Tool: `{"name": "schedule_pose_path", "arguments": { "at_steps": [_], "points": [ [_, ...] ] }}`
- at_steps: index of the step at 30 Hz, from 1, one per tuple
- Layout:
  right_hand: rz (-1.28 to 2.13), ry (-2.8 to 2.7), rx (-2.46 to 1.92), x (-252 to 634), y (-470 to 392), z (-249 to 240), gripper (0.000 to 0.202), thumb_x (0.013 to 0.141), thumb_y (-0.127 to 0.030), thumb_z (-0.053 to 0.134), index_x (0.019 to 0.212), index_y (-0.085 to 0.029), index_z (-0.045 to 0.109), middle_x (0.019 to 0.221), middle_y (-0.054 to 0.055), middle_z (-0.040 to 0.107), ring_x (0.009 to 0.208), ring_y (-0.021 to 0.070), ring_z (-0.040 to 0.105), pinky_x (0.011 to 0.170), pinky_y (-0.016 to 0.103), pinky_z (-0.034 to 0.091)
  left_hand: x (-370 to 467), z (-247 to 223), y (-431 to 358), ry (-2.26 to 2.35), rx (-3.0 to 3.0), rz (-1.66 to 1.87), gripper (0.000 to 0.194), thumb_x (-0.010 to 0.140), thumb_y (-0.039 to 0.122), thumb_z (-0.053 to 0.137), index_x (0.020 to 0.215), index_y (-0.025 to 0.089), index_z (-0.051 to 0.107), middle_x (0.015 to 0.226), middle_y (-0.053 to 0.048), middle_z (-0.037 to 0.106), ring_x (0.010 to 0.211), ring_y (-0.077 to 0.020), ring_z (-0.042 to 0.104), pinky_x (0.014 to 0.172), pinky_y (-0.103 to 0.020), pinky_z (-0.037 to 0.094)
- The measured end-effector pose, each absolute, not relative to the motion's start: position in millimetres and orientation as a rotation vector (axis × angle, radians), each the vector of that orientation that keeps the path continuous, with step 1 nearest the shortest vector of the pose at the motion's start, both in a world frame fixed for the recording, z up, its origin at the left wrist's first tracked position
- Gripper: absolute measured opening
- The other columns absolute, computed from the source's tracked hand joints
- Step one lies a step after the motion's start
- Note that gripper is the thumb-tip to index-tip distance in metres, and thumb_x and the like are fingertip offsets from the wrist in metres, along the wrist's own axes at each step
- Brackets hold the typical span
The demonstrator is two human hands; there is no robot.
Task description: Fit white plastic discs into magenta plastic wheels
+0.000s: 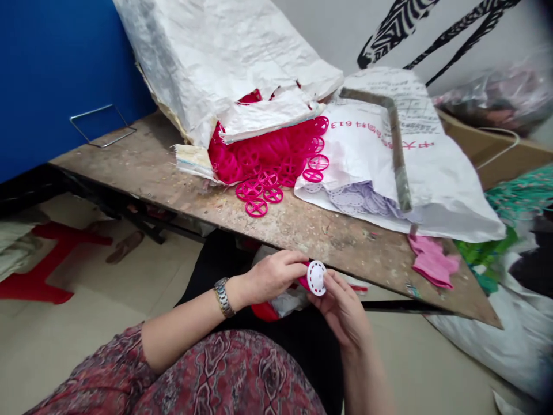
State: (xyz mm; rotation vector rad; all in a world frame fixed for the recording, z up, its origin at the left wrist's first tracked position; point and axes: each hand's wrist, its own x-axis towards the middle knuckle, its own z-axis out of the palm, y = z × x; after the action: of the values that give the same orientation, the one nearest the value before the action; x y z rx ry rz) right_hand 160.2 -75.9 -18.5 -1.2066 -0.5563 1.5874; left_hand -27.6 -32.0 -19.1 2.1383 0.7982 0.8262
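Here, left fingers (298,266) and right fingers (334,282) pinch white disc (317,278).

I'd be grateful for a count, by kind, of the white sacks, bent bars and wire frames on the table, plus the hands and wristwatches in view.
White sacks: 2 (left white sack, right white sack)
Bent grey bar: 1
Silver wire frame: 1
Bare hands: 2 (left hand, right hand)
Metal wristwatch: 1
Total: 7
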Motion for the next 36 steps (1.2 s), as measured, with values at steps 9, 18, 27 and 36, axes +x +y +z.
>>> {"name": "schedule_pose_path", "arguments": {
  "at_steps": [9, 18, 27, 36],
  "points": [
    [1.478, -0.545, -1.263, 174.7, -87.7, -47.5, 0.029, 0.063, -0.037, 0.087, 0.076, -0.021, 0.067, 0.077, -0.001, 0.069, 0.067, 0.0147, 0.063, 0.060, 0.028, 0.056, -10.3, -37.3, -52.6, 0.823, 1.941, 0.898, 0.045, 0.081, 0.006, 0.048, 0.124, 0.017, 0.056, 0.134, -0.014, 0.054, 0.126, -0.0241, 0.051, 0.108, -0.038, 0.042],
    [1.145, -0.814, -1.409, 181.9, -103.5, -60.3, 0.031, 0.066, -0.044, 0.083, 0.077, -0.022, 0.064, 0.068, -0.003, 0.066, 0.062, 0.0151, 0.059, 0.059, 0.026, 0.050, -2.0, -48.4, -65.7, 0.616, 0.886, 0.573, 0.055, 0.076, 0.017, 0.065, 0.127, 0.020, 0.043, 0.107, -0.010, 0.064, 0.074, -0.0155, 0.070, 0.065, -0.031, 0.059],
    [1.079, -0.920, -1.382, 178.0, -112.7, -52.1, 0.031, 0.071, -0.047, 0.078, 0.076, -0.021, 0.062, 0.070, -0.003, 0.062, 0.065, 0.0136, 0.056, 0.059, 0.024, 0.045, 3.7, -43.6, -78.0, 0.688, 0.821, 0.580, 0.038, 0.077, 0.032, 0.074, 0.104, 0.013, 0.054, 0.078, -0.005, 0.069, 0.061, -0.0139, 0.070, 0.059, -0.024, 0.058],
    [1.010, -0.669, -1.262, 181.4, -122.1, -47.0, 0.035, 0.062, -0.044, 0.083, 0.073, -0.020, 0.060, 0.072, -0.004, 0.063, 0.064, 0.0121, 0.057, 0.057, 0.023, 0.049, 3.3, -42.1, -82.8, 0.749, 0.741, 0.635, 0.030, 0.081, 0.021, 0.068, 0.106, 0.012, 0.055, 0.082, -0.008, 0.070, 0.063, -0.0141, 0.071, 0.061, -0.024, 0.059]
  ]
}}
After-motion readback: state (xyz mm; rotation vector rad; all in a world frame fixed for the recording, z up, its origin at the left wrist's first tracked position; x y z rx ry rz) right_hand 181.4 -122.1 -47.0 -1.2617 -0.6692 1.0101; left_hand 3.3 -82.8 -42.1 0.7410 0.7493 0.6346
